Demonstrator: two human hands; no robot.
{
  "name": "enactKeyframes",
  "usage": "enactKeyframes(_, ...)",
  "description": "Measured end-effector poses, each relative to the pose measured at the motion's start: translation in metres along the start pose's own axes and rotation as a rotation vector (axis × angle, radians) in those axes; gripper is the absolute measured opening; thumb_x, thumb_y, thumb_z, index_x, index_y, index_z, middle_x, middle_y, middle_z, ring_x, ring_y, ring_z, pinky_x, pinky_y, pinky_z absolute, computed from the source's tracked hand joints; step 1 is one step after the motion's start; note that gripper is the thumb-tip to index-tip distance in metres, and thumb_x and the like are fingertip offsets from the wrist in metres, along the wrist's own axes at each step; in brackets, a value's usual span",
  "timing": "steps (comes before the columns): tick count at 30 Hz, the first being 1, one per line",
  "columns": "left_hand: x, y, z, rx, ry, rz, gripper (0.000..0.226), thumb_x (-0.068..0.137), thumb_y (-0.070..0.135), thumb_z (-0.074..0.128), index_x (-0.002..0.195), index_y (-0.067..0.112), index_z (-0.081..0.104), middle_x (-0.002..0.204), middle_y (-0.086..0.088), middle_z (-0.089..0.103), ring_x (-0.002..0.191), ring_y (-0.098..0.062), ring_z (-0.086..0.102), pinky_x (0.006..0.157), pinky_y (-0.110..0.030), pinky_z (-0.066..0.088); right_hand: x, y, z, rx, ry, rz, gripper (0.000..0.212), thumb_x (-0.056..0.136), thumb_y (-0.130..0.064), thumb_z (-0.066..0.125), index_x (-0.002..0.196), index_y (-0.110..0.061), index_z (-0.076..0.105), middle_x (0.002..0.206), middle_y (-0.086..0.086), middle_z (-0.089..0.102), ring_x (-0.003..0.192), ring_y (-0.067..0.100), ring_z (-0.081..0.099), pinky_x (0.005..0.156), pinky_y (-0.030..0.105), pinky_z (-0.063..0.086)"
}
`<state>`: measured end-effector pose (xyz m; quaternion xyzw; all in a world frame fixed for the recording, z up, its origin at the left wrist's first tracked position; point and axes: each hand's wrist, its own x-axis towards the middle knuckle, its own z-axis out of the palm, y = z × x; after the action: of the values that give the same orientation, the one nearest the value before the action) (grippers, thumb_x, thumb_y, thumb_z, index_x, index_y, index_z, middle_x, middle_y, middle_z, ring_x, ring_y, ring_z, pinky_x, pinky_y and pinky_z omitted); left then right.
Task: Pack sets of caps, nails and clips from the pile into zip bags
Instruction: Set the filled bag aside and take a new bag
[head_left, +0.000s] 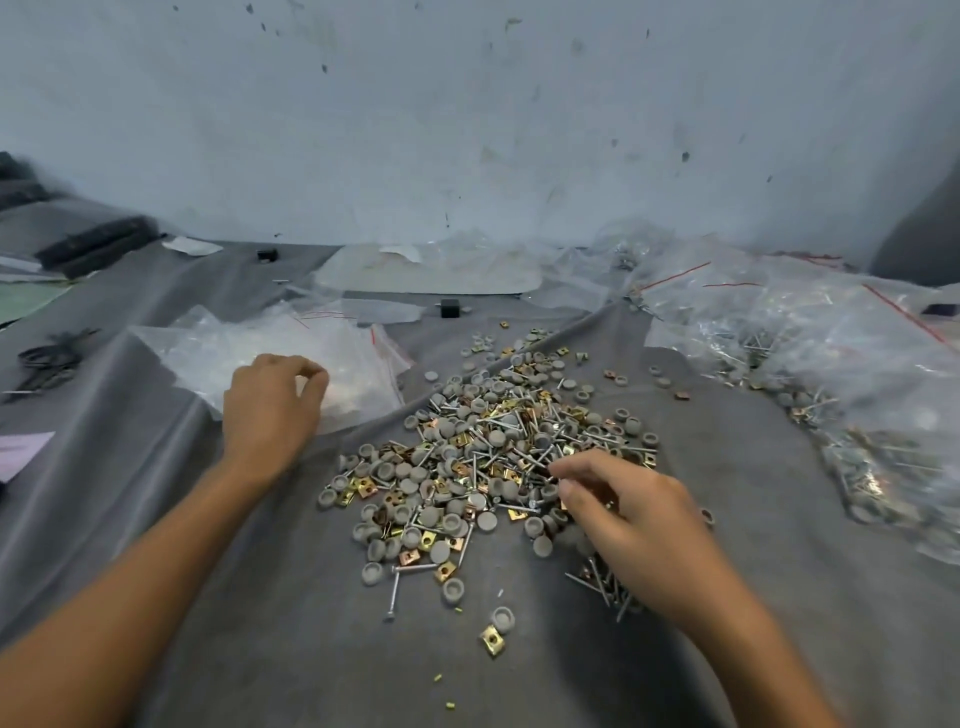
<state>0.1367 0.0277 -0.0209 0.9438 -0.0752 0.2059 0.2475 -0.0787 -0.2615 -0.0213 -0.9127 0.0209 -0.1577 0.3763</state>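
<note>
Strays lie nearest you: a grey cap (502, 617) and a brass clip (492, 639) sit apart on the grey cloth (291, 623), below the main heap. Just beyond them your right hand (628, 530) hangs over the near right edge of the pile (483, 447), fingers curled, thumb and forefinger dipped among the parts. Whether they have closed on anything you cannot tell from here, nor whether the nails (597, 584) fanned under your palm are held or only lying there. The caps, nails and clips are jumbled together, so a hasty pinch will likely drag up extras and throw the set's count off. The nail points face every way and could prick you or snag the thin plastic. Further out on the left, your left hand (270, 405) is cupped over the stack of empty zip bags (358, 379), fingertips drawn in. It may be pinching one, but that is not clear. These bags look slick and clingy, so two could lift as one. The cloth is creased in ridges, and round caps may roll down a fold if you jostle it. Farther right, the filled bags (841, 353) lie near the pile's loose outliers, so keep packed and unpacked parts from mixing.
</note>
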Motion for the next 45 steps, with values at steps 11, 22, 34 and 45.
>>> enactKeyframes(11, -0.118, 0.097, -0.041, -0.147, 0.009, 0.442, 0.005, 0.089, 0.022, 0.073, 0.094, 0.022, 0.074, 0.106, 0.006, 0.063, 0.101, -0.018, 0.059, 0.084, -0.037, 0.048, 0.007, -0.024, 0.005, 0.759, -0.137, 0.262, 0.054, 0.078, -0.079, 0.063, 0.119, -0.045, 0.068, 0.110, -0.010, 0.075, 0.092, 0.015, 0.074, 0.081, 0.040, 0.062)
enactKeyframes(22, -0.137, 0.097, -0.032, -0.885, -0.364, -0.162, 0.062, 0.074, 0.046, 0.086, 0.126, 0.048, 0.053, 0.122, 0.017, 0.064, 0.113, 0.005, 0.061, 0.090, -0.028, 0.050, -0.004, -0.032, 0.003, 0.820, 0.056, 0.245, 0.027, 0.105, -0.021, 0.055, 0.085, -0.019, 0.074, 0.073, 0.001, 0.068, 0.062, 0.009, 0.060, 0.054, 0.020, 0.050)
enactKeyframes(34, -0.130, 0.083, -0.031, -1.351, -0.359, -0.460, 0.043, 0.058, 0.025, 0.086, 0.097, 0.008, 0.076, 0.090, -0.017, 0.076, 0.075, -0.025, 0.073, 0.071, -0.035, 0.061, -0.008, -0.032, 0.010, 0.877, 0.001, 0.190, 0.039, 0.094, -0.046, 0.068, 0.096, -0.008, 0.074, 0.079, 0.007, 0.065, 0.071, 0.019, 0.059, 0.065, 0.030, 0.056)
enactKeyframes(45, -0.122, 0.087, -0.039, -1.377, -0.307, -0.458, 0.019, 0.074, 0.020, 0.073, 0.087, 0.008, 0.071, 0.073, -0.007, 0.073, 0.057, -0.008, 0.066, 0.055, -0.016, 0.056, -0.013, -0.030, 0.007, 0.818, 0.083, 0.152, 0.021, 0.093, 0.004, 0.066, 0.103, -0.012, 0.059, 0.075, 0.011, 0.074, 0.064, 0.016, 0.064, 0.061, 0.023, 0.054)
